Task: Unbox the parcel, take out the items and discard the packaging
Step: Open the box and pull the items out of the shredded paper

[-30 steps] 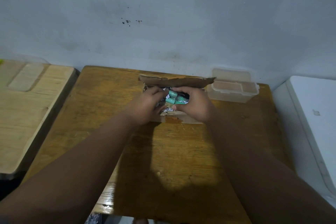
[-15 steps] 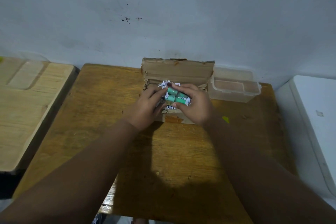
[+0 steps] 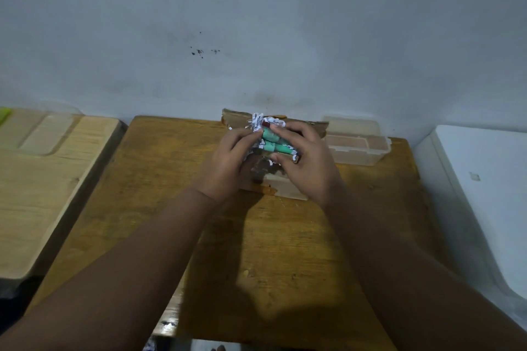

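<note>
A small cardboard box [image 3: 288,189] stands open on the wooden table [image 3: 159,179], its lid flap [image 3: 236,122] tipped back against the wall. Above the box I hold a bundle of green cylinders [image 3: 275,143] with white shredded paper [image 3: 258,122] clinging to it. My left hand [image 3: 228,164] grips the bundle's left side and my right hand [image 3: 306,162] grips its right side. My hands hide most of the box's inside.
A clear plastic container [image 3: 358,148] sits right of the box at the table's back edge. A lighter wooden table [image 3: 37,179] adjoins on the left, a white surface [image 3: 490,179] on the right. The grey wall stands close behind.
Both hands lifted the green bundle up out of the box, with shredded paper coming along. The lid flap swung back upright against the wall.
</note>
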